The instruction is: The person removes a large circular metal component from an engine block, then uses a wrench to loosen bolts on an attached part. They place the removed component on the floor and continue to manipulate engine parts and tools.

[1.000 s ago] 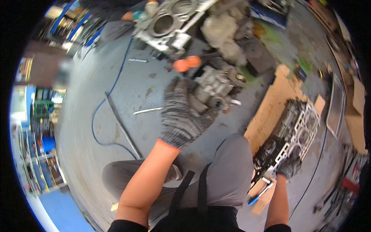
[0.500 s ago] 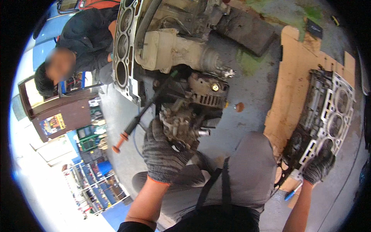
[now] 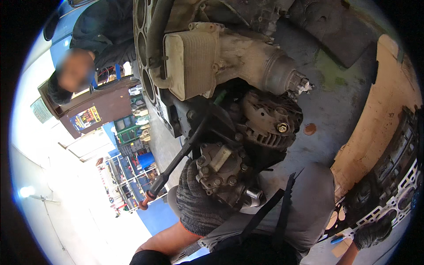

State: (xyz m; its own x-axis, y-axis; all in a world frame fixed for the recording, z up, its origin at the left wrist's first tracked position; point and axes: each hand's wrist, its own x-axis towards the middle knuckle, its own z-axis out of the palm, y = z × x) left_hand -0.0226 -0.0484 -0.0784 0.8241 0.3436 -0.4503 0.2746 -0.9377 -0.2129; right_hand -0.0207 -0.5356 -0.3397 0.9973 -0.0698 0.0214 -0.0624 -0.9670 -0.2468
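Gloved left hand [image 3: 198, 207] grips a pump [image 3: 223, 174] below the engine [image 3: 212, 62]; gloved right hand [image 3: 373, 232], far right of it, clutches a gasket [image 3: 393, 201].

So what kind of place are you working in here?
Most likely a car repair workshop. A bare engine block with its alternator sits on a stained concrete floor, and a head gasket lies on cardboard by the gloved right hand.

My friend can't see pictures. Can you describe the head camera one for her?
A gloved left hand holds a greasy metal engine part beside a big dirty engine. The gloved right hand rests on a flat metal gasket lying on cardboard.
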